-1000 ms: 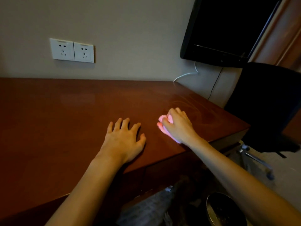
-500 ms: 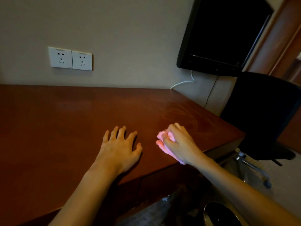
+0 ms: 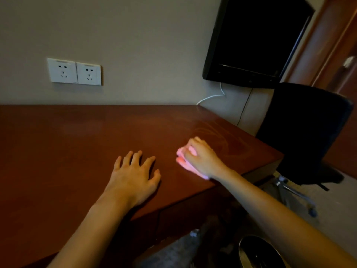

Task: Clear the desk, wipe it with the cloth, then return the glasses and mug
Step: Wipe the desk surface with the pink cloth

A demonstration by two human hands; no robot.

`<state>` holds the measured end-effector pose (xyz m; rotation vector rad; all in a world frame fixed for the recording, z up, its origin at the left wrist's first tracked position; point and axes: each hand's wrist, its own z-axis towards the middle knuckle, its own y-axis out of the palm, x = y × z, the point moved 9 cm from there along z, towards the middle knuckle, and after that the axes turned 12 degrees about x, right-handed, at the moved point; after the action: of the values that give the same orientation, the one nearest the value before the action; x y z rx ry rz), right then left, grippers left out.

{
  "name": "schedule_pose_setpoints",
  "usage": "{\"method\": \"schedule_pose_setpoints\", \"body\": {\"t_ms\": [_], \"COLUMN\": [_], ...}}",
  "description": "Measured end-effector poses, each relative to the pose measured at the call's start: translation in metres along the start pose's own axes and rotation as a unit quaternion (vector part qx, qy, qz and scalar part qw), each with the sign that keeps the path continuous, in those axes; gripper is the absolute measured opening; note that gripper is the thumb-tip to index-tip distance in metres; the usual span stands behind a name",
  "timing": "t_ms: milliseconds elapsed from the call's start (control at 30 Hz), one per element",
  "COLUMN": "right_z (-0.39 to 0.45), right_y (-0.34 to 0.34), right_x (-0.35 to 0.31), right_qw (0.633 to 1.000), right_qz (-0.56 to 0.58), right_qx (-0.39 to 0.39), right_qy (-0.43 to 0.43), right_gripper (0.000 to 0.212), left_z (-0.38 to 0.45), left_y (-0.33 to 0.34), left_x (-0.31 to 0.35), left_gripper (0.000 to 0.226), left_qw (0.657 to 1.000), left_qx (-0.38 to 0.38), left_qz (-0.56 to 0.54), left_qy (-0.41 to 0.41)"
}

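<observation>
A dark red-brown wooden desk fills the left and middle of the view. My right hand grips a bunched pink cloth and presses it on the desk near the right corner. Faint wipe streaks show on the wood just beyond it. My left hand rests flat on the desk with fingers spread, close to the front edge. No glasses or mug are in view.
A black monitor hangs on the wall at the upper right, with cables below it. A black office chair stands right of the desk. Two wall sockets sit above the desk. A round dark bin is on the floor.
My right hand with the cloth has slid a little along the desk near the right corner. My left hand stays flat in place. The camera has tilted slightly.
</observation>
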<state>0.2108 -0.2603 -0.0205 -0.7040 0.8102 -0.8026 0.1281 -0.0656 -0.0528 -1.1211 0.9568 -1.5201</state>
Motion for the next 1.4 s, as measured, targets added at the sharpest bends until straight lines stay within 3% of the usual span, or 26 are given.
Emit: {"method": "schedule_pose_setpoints", "body": {"t_ms": [100, 333, 433, 567, 733, 900, 1000, 1133, 1300, 1400], "right_z": [0.03, -0.041, -0.006, 0.024, -0.037, 0.024, 0.019, -0.014, 0.059, 0.052], "right_y": [0.012, -0.006, 0.003, 0.015, 0.001, 0.014, 0.02, 0.009, 0.026, 0.03], "right_x": [0.008, -0.022, -0.013, -0.014, -0.029, -0.016, -0.029, -0.02, 0.015, 0.005], "right_qw": [0.995, 0.999, 0.996, 0.986, 0.994, 0.983, 0.981, 0.994, 0.974, 0.985], "right_qz": [-0.059, 0.005, -0.047, -0.101, -0.054, -0.124, -0.163, -0.082, -0.167, -0.146], "right_qx": [0.035, 0.035, 0.042, 0.062, 0.064, 0.053, 0.039, 0.058, 0.05, 0.037], "right_qy": [0.072, 0.025, 0.06, 0.121, 0.077, 0.122, 0.094, 0.051, 0.143, 0.081], "right_gripper": [0.033, 0.021, 0.021, 0.038, 0.028, 0.041, 0.044, 0.03, 0.046, 0.039], "left_z": [-0.003, 0.0, 0.001, -0.002, -0.002, -0.004, -0.004, -0.002, -0.004, -0.003], "left_y": [-0.002, 0.001, 0.001, -0.001, -0.001, -0.002, -0.003, -0.001, -0.001, -0.003], "left_x": [0.001, -0.001, 0.0, -0.001, 0.0, 0.001, 0.001, 0.001, 0.002, 0.004], "left_gripper": [0.063, 0.064, 0.063, 0.063, 0.063, 0.062, 0.062, 0.063, 0.063, 0.064], "left_qw": [1.0, 1.0, 1.0, 1.0, 1.0, 1.0, 1.0, 1.0, 1.0, 0.999], "left_qx": [-0.003, 0.008, 0.005, 0.002, 0.004, -0.001, 0.001, 0.007, -0.008, -0.022], "left_qz": [0.002, -0.004, -0.005, -0.006, -0.014, -0.013, -0.012, -0.013, -0.003, 0.018], "left_qy": [-0.002, -0.007, -0.003, -0.009, -0.006, 0.001, 0.003, 0.005, 0.009, 0.025]}}
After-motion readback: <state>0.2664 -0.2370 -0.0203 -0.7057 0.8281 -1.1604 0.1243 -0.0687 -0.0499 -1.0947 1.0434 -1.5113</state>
